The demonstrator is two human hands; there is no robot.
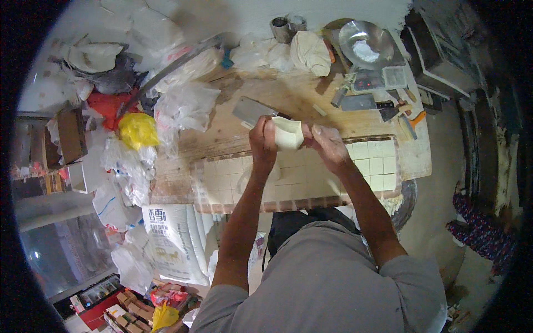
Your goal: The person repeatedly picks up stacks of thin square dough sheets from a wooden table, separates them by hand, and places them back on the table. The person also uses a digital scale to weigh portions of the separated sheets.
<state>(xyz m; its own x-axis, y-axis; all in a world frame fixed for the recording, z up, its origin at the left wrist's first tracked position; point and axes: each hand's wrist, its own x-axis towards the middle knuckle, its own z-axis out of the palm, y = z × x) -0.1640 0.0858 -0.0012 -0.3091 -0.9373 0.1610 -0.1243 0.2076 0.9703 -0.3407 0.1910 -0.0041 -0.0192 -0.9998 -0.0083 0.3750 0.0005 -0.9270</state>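
Note:
Between my two hands, above the table, is a pale, dough-like piece (289,134) with a hollow or fold facing up. My left hand (262,139) grips its left side, and the fingers of my right hand (330,145) are at its right edge. Below my forearms lies a long slab of the same pale stuff (377,160), scored into a grid of squares on a cloth or tray with brown edges. A cleaver (253,111) rests flat just beyond my left hand, its dark handle partly hidden behind my hands.
At the table's far right stand a metal bowl (366,45) of white powder and a scale (368,79), near another cleaver (358,102) and several scrapers (408,125). Plastic bags (187,106) crowd the left side. A printed white sack (177,241) stands below the front edge.

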